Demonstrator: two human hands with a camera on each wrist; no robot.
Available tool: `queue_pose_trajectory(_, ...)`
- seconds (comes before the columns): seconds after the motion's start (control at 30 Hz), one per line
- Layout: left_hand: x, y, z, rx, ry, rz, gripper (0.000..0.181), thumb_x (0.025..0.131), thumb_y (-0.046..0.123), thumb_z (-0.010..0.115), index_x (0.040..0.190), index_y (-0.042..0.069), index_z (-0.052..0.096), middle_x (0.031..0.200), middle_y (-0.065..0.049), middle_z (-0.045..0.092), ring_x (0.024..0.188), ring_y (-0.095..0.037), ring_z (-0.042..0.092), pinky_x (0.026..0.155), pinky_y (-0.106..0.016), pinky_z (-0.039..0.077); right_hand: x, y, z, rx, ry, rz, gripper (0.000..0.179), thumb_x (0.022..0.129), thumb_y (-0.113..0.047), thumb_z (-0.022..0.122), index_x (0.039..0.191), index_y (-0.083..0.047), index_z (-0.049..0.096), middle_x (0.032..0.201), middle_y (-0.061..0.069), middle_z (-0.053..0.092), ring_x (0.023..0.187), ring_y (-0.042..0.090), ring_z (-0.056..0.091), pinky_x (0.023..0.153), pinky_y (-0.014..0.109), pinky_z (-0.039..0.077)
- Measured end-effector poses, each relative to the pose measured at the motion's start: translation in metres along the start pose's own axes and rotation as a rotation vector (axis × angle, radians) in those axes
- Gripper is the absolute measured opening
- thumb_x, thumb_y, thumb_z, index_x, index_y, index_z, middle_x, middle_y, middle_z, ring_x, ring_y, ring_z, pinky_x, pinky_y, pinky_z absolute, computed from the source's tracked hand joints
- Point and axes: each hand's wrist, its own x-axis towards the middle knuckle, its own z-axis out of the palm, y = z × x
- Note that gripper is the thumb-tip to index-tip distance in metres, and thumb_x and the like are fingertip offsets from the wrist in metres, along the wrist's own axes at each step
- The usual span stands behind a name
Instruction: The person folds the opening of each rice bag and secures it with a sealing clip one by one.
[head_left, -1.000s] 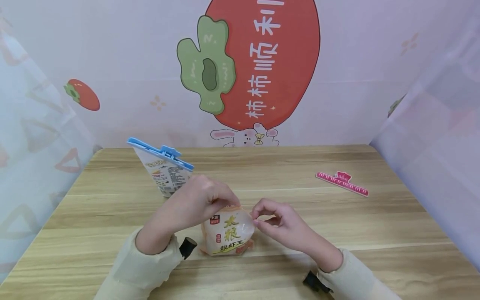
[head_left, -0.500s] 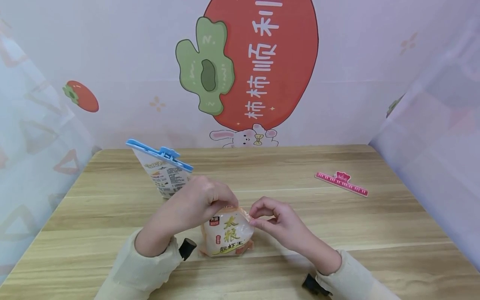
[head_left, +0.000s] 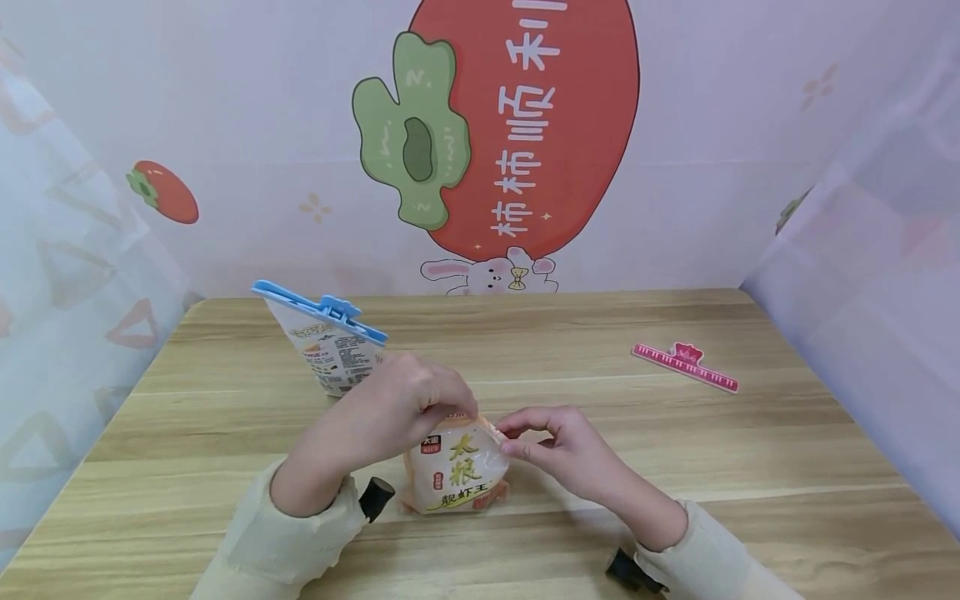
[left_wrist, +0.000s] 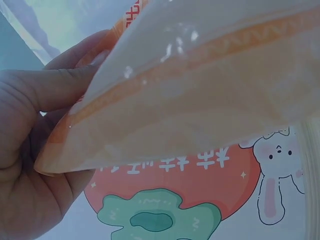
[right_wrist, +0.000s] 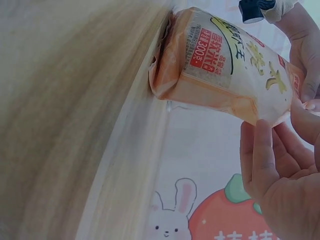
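Note:
A small white-and-orange bag of rice with gold and black lettering stands upright on the table in front of me. My left hand reaches over from the left and pinches its top edge. At the top right corner my right hand pinches the orange rim between thumb and fingers. The left wrist view shows the bag's top film stretched out from the left thumb and fingers. In the right wrist view the right hand holds the upper corner, while the bag's bottom rests on the tabletop.
Behind my left hand stands another printed bag, its top closed by a long blue bag clip. A pink bag clip lies at the back right of the wooden table. A printed cloth backdrop rises behind.
My right fingers have shifted slightly left along the top corner, and a strip of orange rim now shows between the hands. The left hand has stayed in place.

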Motion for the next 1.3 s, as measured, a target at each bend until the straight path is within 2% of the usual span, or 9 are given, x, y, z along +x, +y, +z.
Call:
queue_pose_trajectory(0.3, 0.000, 0.003, -0.001, -0.028, -0.026, 0.002, 0.017, 0.086, -0.004, 0.072, 0.087, 0.012, 0.077, 0.087, 0.004, 0.074, 0.076, -0.005, 0.067, 0.066, -0.015, 0.054, 0.000, -0.001, 0.005, -0.010, 0.031, -0.011, 0.013, 0.090, -0.015, 0.073, 0.100, -0.006, 0.073, 0.098, 0.008, 0.071, 0.091, 0.005, 0.061, 0.074, 0.023, 0.059)
queue_pose_trajectory(0.47, -0.002, 0.004, -0.001, -0.074, -0.076, -0.029, 0.019, 0.089, -0.003, 0.067, 0.088, 0.013, 0.076, 0.088, 0.006, 0.073, 0.075, -0.003, 0.063, 0.066, -0.016, 0.053, 0.000, -0.002, 0.010, -0.040, 0.045, -0.028, 0.007, 0.090, -0.012, 0.074, 0.094, -0.007, 0.071, 0.096, 0.006, 0.069, 0.090, 0.006, 0.060, 0.071, 0.023, 0.059)
queue_pose_trajectory(0.6, -0.004, 0.004, -0.002, -0.109, -0.104, -0.058, 0.013, 0.088, 0.006, 0.068, 0.089, 0.016, 0.076, 0.087, 0.009, 0.072, 0.073, 0.001, 0.059, 0.064, -0.018, 0.051, 0.002, -0.003, 0.012, -0.072, 0.039, -0.047, 0.005, 0.090, -0.010, 0.072, 0.093, -0.007, 0.070, 0.094, 0.006, 0.068, 0.088, 0.005, 0.060, 0.070, 0.022, 0.059)
queue_pose_trajectory(0.77, 0.005, 0.012, -0.001, 0.000, -0.107, -0.150, 0.009, 0.092, 0.025, 0.070, 0.087, 0.021, 0.077, 0.078, 0.015, 0.068, 0.067, 0.002, 0.056, 0.061, -0.018, 0.048, 0.002, -0.007, 0.010, -0.087, 0.031, -0.076, 0.005, 0.092, -0.010, 0.071, 0.093, -0.006, 0.070, 0.092, 0.006, 0.068, 0.087, 0.004, 0.058, 0.070, 0.022, 0.058)
queue_pose_trajectory(0.87, 0.014, 0.019, -0.002, 0.081, -0.152, -0.238, 0.011, 0.091, 0.030, 0.071, 0.087, 0.022, 0.077, 0.073, 0.016, 0.065, 0.065, -0.001, 0.054, 0.059, -0.018, 0.046, 0.002, -0.008, 0.008, -0.094, 0.030, -0.074, 0.005, 0.092, -0.011, 0.071, 0.093, -0.006, 0.070, 0.091, 0.006, 0.067, 0.086, 0.005, 0.057, 0.069, 0.022, 0.058)
queue_pose_trajectory(0.93, 0.020, 0.022, -0.003, 0.122, -0.197, -0.273, 0.013, 0.090, 0.031, 0.071, 0.084, 0.021, 0.077, 0.066, 0.015, 0.062, 0.061, -0.003, 0.053, 0.055, -0.019, 0.044, 0.003, -0.008, 0.008, -0.097, 0.029, -0.065, 0.005, 0.091, -0.011, 0.071, 0.092, -0.007, 0.070, 0.091, 0.005, 0.066, 0.086, 0.005, 0.058, 0.069, 0.023, 0.059)
queue_pose_trajectory(1.03, 0.025, 0.025, -0.006, 0.160, -0.258, -0.293, 0.017, 0.089, 0.031, 0.073, 0.074, 0.021, 0.074, 0.056, 0.014, 0.054, 0.056, -0.006, 0.049, 0.050, -0.021, 0.040, 0.004, -0.008, 0.007, -0.102, 0.024, -0.058, 0.004, 0.091, -0.010, 0.071, 0.090, -0.007, 0.069, 0.090, 0.004, 0.066, 0.085, 0.006, 0.058, 0.069, 0.022, 0.059)
queue_pose_trajectory(1.13, 0.027, 0.025, -0.009, 0.160, -0.294, -0.298, 0.020, 0.088, 0.028, 0.075, 0.069, 0.020, 0.072, 0.054, 0.013, 0.052, 0.054, -0.006, 0.048, 0.048, -0.021, 0.039, 0.006, -0.009, 0.006, -0.112, 0.015, -0.062, 0.003, 0.091, -0.008, 0.071, 0.088, -0.009, 0.069, 0.089, 0.002, 0.065, 0.084, 0.006, 0.058, 0.069, 0.021, 0.058)
queue_pose_trajectory(1.3, 0.024, 0.024, -0.011, 0.146, -0.308, -0.303, 0.013, 0.087, 0.028, 0.077, 0.077, 0.018, 0.077, 0.060, 0.013, 0.058, 0.058, -0.006, 0.050, 0.049, -0.020, 0.043, 0.008, -0.009, 0.003, -0.122, -0.005, -0.089, 0.006, 0.091, -0.008, 0.071, 0.086, -0.010, 0.068, 0.088, 0.002, 0.065, 0.085, 0.007, 0.058, 0.069, 0.022, 0.058)
